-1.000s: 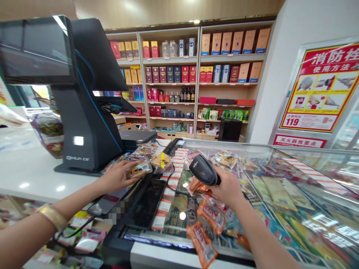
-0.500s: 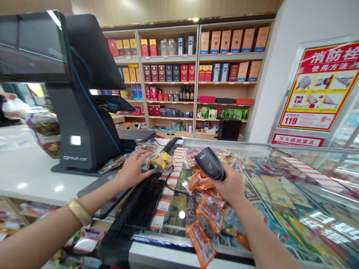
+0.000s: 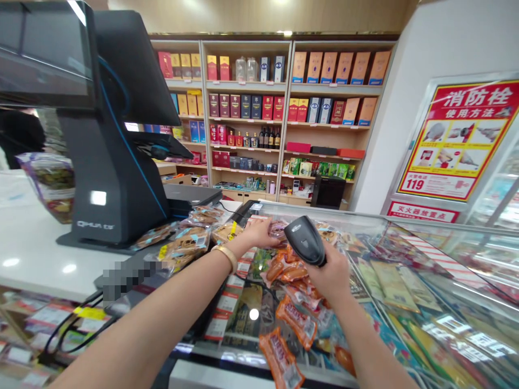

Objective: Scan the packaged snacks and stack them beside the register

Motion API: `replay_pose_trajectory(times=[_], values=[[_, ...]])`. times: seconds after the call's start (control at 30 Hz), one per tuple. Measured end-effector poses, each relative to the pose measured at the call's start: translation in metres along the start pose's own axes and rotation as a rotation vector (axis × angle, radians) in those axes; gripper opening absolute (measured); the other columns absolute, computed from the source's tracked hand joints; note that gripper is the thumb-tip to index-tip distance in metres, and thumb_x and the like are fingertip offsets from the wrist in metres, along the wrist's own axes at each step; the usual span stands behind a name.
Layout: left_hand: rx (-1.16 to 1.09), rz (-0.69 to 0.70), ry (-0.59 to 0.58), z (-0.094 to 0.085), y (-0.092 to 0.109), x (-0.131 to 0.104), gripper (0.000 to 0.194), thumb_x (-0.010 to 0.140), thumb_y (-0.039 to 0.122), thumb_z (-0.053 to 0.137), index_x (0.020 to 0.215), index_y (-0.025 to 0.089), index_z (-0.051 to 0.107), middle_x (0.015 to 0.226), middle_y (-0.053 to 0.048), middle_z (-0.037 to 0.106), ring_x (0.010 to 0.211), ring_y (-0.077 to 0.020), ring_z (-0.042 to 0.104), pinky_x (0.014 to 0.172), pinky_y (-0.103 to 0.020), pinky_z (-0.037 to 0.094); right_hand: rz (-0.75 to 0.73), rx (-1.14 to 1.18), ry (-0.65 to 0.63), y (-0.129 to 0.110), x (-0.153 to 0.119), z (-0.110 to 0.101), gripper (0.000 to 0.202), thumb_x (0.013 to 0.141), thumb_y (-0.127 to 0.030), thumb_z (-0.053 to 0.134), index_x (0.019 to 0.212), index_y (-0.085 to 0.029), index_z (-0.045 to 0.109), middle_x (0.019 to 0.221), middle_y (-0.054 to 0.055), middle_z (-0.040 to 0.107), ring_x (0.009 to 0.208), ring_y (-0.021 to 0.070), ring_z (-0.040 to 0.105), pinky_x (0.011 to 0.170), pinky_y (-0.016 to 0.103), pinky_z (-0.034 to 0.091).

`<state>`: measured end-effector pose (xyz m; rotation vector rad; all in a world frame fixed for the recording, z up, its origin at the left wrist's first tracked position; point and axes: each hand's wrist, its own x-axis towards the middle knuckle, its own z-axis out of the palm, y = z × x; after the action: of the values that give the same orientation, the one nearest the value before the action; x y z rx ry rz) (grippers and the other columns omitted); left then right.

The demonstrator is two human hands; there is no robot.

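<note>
My right hand (image 3: 330,270) is wrapped around the handle of a black barcode scanner (image 3: 304,240), whose head tilts up to the left above the glass. My left hand (image 3: 259,233), with a gold bracelet on its wrist, reaches across to a clear snack packet (image 3: 279,229) just left of the scanner. Its fingers curl at the packet's near edge, and the fingertips are partly hidden. Orange-wrapped sausages (image 3: 290,321) lie in a loose pile below the scanner. Several clear packets of round biscuits (image 3: 186,243) rest left of my left hand, and another biscuit packet (image 3: 225,232) lies beside my wrist.
A black checkout terminal (image 3: 117,146) stands on the white counter (image 3: 32,254), with a filled bag (image 3: 51,186) behind it. Packaged goods show beneath the freezer's glass top (image 3: 389,275). Shelves of boxes (image 3: 247,108) line the back wall, beside a red-and-yellow poster (image 3: 458,140).
My left hand has moved right, from the biscuit packets near the terminal to the packet beside the scanner. More biscuit packets now show at left. The scanner stays in my right hand.
</note>
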<state>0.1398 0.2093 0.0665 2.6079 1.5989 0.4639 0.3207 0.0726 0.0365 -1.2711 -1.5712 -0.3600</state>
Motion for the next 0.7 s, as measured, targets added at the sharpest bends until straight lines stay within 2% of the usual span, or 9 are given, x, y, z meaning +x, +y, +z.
replay_pose_trajectory(times=[0.07,0.17,0.23,0.33,0.5,0.7], values=[[0.012,-0.009,0.035,0.001,-0.002,-0.001,0.077,0.065,0.054,0.07,0.131,0.019,0.05,0.128,-0.019,0.057,0.119,-0.039,0.053,0.097,-0.049,0.042,0.001,0.011,-0.004,-0.001,0.0,0.0,0.02,0.075,-0.031,0.056,0.09,-0.02,0.064,0.079,0.007,0.07,0.073,0.0226,0.066,0.063,0.028,0.046],[0.019,0.084,0.195,-0.003,-0.009,-0.008,0.074,0.065,0.042,0.072,0.132,0.02,0.049,0.122,-0.016,0.058,0.117,-0.0354,0.052,0.099,-0.047,0.042,0.001,0.019,-0.018,-0.002,0.0,0.0,0.018,0.074,-0.029,0.055,0.087,-0.02,0.063,0.079,0.007,0.07,0.073,0.0221,0.065,0.063,0.027,0.046],[0.015,0.192,0.298,-0.012,-0.018,-0.016,0.075,0.064,0.037,0.072,0.133,0.02,0.048,0.119,-0.015,0.057,0.117,-0.0333,0.05,0.101,-0.047,0.041,-0.005,0.024,-0.029,-0.003,0.0,0.0,0.018,0.074,-0.027,0.055,0.087,-0.02,0.063,0.081,0.007,0.07,0.075,0.022,0.065,0.064,0.027,0.046],[0.059,0.329,0.375,-0.034,-0.034,-0.03,0.075,0.065,0.034,0.071,0.135,0.019,0.046,0.122,-0.014,0.052,0.119,-0.0318,0.047,0.105,-0.047,0.038,-0.017,0.012,-0.075,-0.004,0.001,-0.001,0.021,0.074,-0.027,0.055,0.092,-0.02,0.065,0.086,0.007,0.071,0.077,0.0219,0.066,0.065,0.027,0.046],[0.181,0.463,0.382,-0.071,-0.053,-0.055,0.073,0.068,0.03,0.068,0.137,0.02,0.045,0.125,-0.013,0.051,0.122,-0.0324,0.042,0.107,-0.049,0.034,-0.044,-0.042,-0.221,-0.007,0.002,-0.001,0.025,0.072,-0.023,0.056,0.095,-0.021,0.066,0.09,0.006,0.071,0.082,0.0218,0.066,0.07,0.028,0.047],[0.25,0.472,0.314,-0.088,-0.056,-0.073,0.075,0.069,0.034,0.07,0.138,0.022,0.044,0.125,-0.013,0.051,0.121,-0.0321,0.043,0.105,-0.048,0.035,-0.06,-0.044,-0.367,-0.012,0.001,-0.001,0.029,0.071,-0.02,0.059,0.098,-0.024,0.067,0.089,0.004,0.072,0.081,0.0207,0.066,0.067,0.026,0.045]])
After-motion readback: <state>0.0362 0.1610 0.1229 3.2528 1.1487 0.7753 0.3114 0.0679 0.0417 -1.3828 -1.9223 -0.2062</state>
